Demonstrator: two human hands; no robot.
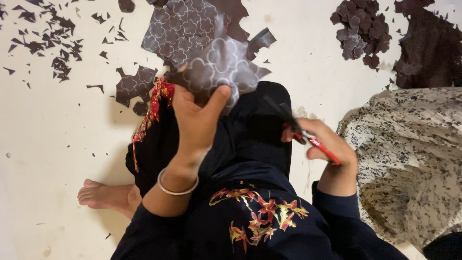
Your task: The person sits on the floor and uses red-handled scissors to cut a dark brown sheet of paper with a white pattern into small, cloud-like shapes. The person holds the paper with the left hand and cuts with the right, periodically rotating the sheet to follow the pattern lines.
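My left hand [197, 115] is raised in front of me, fingers pinched on a dark sheet [219, 67] printed with pale flower outlines. A silver bangle circles that wrist. My right hand [327, 144] grips red-handled scissors [301, 132], their dark blades pointing up-left toward the sheet but apart from it. I sit on the floor in dark clothing with red floral embroidery, knee drawn up under both hands.
A larger printed sheet [180, 29] lies on the pale floor ahead. Cut flower shapes [361, 31] are heaped at upper right; small scraps [53, 43] scatter at upper left. A speckled cloth [409, 149] lies at right. My bare foot [103, 195] rests at left.
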